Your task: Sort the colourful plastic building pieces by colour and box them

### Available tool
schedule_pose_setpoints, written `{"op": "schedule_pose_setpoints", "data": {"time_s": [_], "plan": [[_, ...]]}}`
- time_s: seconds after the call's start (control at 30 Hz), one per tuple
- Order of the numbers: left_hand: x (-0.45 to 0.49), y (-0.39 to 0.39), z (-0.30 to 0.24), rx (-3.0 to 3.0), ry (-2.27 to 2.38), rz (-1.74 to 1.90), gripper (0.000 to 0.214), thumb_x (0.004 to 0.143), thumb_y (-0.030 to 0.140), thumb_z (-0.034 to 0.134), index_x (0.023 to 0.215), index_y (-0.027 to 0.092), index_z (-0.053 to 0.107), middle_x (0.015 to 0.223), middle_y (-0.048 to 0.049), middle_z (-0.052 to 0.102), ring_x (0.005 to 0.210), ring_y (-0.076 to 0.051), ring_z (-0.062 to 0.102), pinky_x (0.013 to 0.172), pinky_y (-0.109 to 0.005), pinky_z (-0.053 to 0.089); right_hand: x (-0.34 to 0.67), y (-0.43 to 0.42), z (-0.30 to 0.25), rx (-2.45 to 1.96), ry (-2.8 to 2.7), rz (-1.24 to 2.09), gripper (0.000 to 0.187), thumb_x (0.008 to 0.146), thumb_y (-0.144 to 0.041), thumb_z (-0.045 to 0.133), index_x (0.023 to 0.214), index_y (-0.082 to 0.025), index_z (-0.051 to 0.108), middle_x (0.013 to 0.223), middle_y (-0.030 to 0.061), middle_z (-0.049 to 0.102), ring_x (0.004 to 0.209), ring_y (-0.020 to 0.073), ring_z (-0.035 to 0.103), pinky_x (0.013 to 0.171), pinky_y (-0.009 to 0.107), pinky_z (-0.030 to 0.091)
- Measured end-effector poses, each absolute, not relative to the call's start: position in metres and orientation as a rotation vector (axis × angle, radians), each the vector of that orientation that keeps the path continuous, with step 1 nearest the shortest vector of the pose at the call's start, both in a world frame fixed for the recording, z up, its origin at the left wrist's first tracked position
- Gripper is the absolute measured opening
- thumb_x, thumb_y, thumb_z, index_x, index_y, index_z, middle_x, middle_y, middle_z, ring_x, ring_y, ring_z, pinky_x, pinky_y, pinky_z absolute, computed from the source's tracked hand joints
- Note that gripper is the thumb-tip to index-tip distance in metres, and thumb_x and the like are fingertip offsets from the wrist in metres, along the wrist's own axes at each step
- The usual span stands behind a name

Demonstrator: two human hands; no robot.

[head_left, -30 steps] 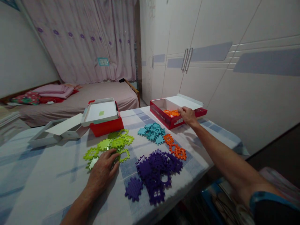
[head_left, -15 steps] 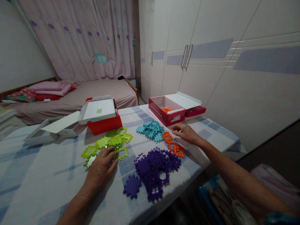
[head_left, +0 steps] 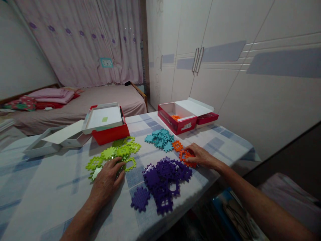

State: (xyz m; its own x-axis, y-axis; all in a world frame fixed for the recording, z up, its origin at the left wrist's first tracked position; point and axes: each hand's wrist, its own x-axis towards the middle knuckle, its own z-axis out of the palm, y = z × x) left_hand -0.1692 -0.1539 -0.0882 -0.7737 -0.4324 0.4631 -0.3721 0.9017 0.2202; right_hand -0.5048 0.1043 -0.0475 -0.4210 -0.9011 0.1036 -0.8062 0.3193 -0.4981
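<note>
My left hand lies with fingers loosely spread at the near edge of a pile of lime-green interlocking plastic tiles. A pale tile shows beside its knuckles. My right hand is down on the small group of orange interlocking tiles, thumb and forefinger apart over the nearer ones, partly covering them. Between and nearer than the hands spreads a heap of dark purple tiles, with one purple tile apart at its left. Turquoise tiles are piled beyond the orange ones.
An open red box with orange tiles inside stands at the back right. Back left, a red box carries a white tray, beside grey-white open boxes. The table's right edge runs below my right forearm.
My right hand has come down and towards me, from above the table beside the red box onto the orange tiles. The left hand stays at the green pile.
</note>
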Motion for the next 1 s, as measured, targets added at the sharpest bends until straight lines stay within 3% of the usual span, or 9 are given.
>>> {"op": "schedule_pose_setpoints", "data": {"time_s": [0.13, 0.27, 0.5, 0.83, 1.0], "plan": [[-0.169, -0.154, -0.088, 0.578, -2.553, -0.166, 0.032, 0.088, 0.035, 0.047, 0.104, 0.018, 0.069, 0.12, -0.0126, 0.061, 0.111, -0.028, 0.057, 0.096, -0.047, 0.048, -0.507, 0.107, -0.049, -1.414, 2.392, -0.883, 0.028, 0.068, -0.041, 0.068, 0.084, -0.019, 0.058, 0.079, 0.0, 0.057, 0.07, 0.0154, 0.052, 0.062, 0.026, 0.041], [-0.169, -0.154, -0.088, 0.577, -2.557, -0.17, 0.033, 0.088, 0.035, 0.047, 0.105, 0.017, 0.069, 0.12, -0.0131, 0.061, 0.112, -0.029, 0.057, 0.097, -0.048, 0.047, -0.506, 0.103, -0.044, -1.347, 2.192, -1.03, 0.031, 0.073, -0.048, 0.063, 0.077, -0.02, 0.05, 0.069, -0.0025, 0.053, 0.064, 0.0137, 0.049, 0.057, 0.025, 0.038], [-0.169, -0.154, -0.089, 0.588, -2.549, -0.16, 0.032, 0.088, 0.035, 0.048, 0.105, 0.018, 0.069, 0.121, -0.0124, 0.061, 0.112, -0.028, 0.057, 0.097, -0.047, 0.048, -0.508, 0.077, -0.048, -1.44, 2.288, -1.126, 0.029, 0.071, -0.046, 0.061, 0.083, -0.02, 0.054, 0.086, 0.0015, 0.06, 0.073, 0.0163, 0.054, 0.069, 0.029, 0.042], [-0.17, -0.153, -0.088, 0.58, -2.553, -0.16, 0.033, 0.088, 0.034, 0.047, 0.105, 0.017, 0.069, 0.121, -0.013, 0.061, 0.111, -0.028, 0.057, 0.096, -0.047, 0.048, -0.51, 0.073, -0.065, -1.406, 2.306, -1.159, 0.027, 0.072, -0.044, 0.061, 0.083, -0.021, 0.051, 0.086, 0.001, 0.059, 0.082, 0.0187, 0.054, 0.075, 0.031, 0.041], [-0.168, -0.154, -0.09, 0.571, -2.55, -0.153, 0.032, 0.088, 0.033, 0.047, 0.105, 0.017, 0.069, 0.121, -0.0132, 0.061, 0.112, -0.028, 0.057, 0.097, -0.048, 0.048, -0.503, 0.072, -0.061, -1.326, 2.32, -1.173, 0.026, 0.073, -0.042, 0.063, 0.079, -0.021, 0.049, 0.074, -0.0028, 0.054, 0.07, 0.0155, 0.05, 0.066, 0.028, 0.038]]}}
